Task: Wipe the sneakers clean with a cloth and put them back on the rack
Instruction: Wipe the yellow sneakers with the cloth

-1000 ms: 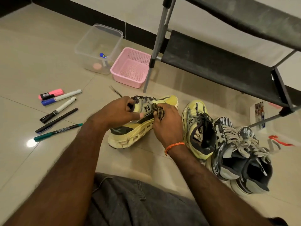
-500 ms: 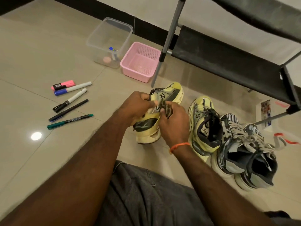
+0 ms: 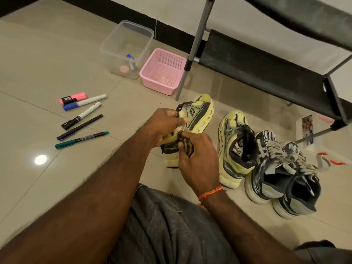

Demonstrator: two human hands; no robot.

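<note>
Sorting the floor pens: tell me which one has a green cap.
The thin dark pen with the green cap, lying nearest the person, below the other four; those show pink, blue, white or black.

This looks like a room in a home. The floor (image 3: 47, 54) is glossy beige tile against a white wall with a black skirting strip (image 3: 118, 10). A metal-framed shoe rack (image 3: 266, 77) with black fabric shelves stands by the wall, with sneakers (image 3: 234, 145), a pink plastic basket (image 3: 162, 73), a clear tub (image 3: 127, 48) and loose markers (image 3: 80, 119) spread on the floor.

Pens (image 3: 82, 119) lie near pink basket (image 3: 162, 72).
</note>
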